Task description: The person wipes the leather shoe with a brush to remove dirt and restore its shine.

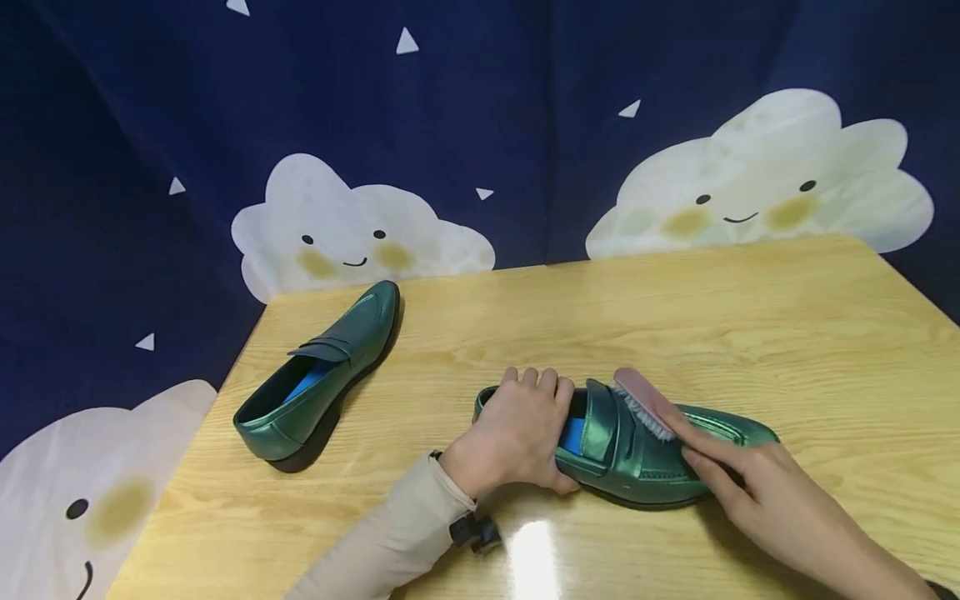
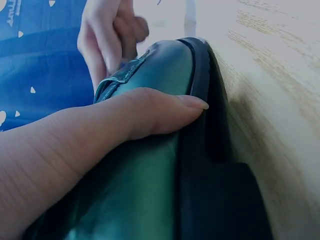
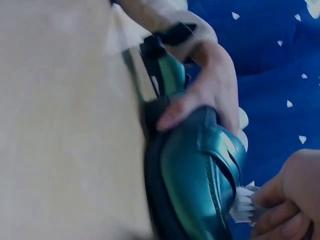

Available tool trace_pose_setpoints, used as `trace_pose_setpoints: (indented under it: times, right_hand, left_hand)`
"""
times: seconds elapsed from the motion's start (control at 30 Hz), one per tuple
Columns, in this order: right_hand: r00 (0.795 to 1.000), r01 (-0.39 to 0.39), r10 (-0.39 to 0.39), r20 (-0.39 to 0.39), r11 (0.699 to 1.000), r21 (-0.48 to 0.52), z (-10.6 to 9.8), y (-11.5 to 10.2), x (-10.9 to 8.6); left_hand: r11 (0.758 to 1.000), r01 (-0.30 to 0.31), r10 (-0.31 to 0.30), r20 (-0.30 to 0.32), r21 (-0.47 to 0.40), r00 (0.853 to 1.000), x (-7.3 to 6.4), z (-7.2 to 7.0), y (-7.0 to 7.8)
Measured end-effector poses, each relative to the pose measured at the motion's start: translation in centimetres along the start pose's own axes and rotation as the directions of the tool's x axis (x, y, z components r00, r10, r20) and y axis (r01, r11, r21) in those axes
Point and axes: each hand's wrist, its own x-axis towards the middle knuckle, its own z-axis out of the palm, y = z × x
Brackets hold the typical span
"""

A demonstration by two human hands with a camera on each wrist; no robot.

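A shiny green loafer with a blue insole lies on its sole on the wooden table, toe to the right. Across its heel end my left hand grips the sides, and the thumb presses near the sole edge in the left wrist view. My right hand holds a pink-backed brush, its pale bristles against the loafer's upper just ahead of the strap. Apart from both hands, the matching loafer stands at the left of the table, toe pointing away.
The light wooden table reaches back to a dark blue curtain printed with smiling clouds and white triangles. A small black device is strapped at my left wrist, by the beige sleeve.
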Motion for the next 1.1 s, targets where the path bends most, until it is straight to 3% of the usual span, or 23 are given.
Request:
trace_pose_setpoints:
  times: [0.2, 0.3, 0.43, 0.53, 0.6, 0.73, 0.9, 1.1]
  right_hand:
    - [0.996, 0.086, -0.086, 0.017, 0.996, 0.014, 1.9, -1.0, -4.4]
    - [0.995, 0.098, -0.098, 0.006, 0.992, -0.078, 2.4, -2.1, -4.8]
    - [0.996, 0.042, -0.028, 0.082, 0.984, -0.173, 1.7, -2.8, -2.1]
    - [0.994, 0.103, -0.095, 0.048, 0.971, -0.215, 1.4, -2.7, 0.9]
    - [0.986, 0.152, -0.163, -0.026, 0.958, -0.243, 1.6, -2.4, 2.5]
    - [0.973, 0.200, -0.221, -0.067, 0.952, -0.231, 1.8, -1.6, 3.8]
    - [0.979, 0.201, -0.206, -0.009, 0.962, -0.185, 1.7, -1.3, 1.9]
    - [0.953, 0.300, -0.288, 0.093, 0.942, -0.153, 2.2, -2.1, -1.5]
  left_hand:
    - [1.000, -0.006, 0.006, 0.017, 0.027, 1.000, 0.1, -0.6, -0.5]
    - [1.000, -0.002, 0.002, 0.018, 0.014, 1.000, 0.0, -0.7, -0.9]
    - [1.000, 0.002, -0.002, 0.014, -0.008, 1.000, -0.1, -0.5, -1.2]
    - [1.000, 0.004, -0.004, 0.033, -0.012, 0.999, -0.1, -0.2, -1.0]
    - [1.000, 0.005, -0.005, 0.042, -0.011, 0.999, -0.1, 0.1, -0.7]
    - [1.000, -0.007, 0.007, 0.035, 0.005, 0.999, -0.1, 0.5, -0.1]
    - [0.999, -0.007, 0.006, 0.011, 0.037, 1.000, 0.1, 0.5, 0.2]
    - [0.999, -0.008, 0.007, 0.004, 0.049, 1.000, 0.1, 0.2, 0.1]
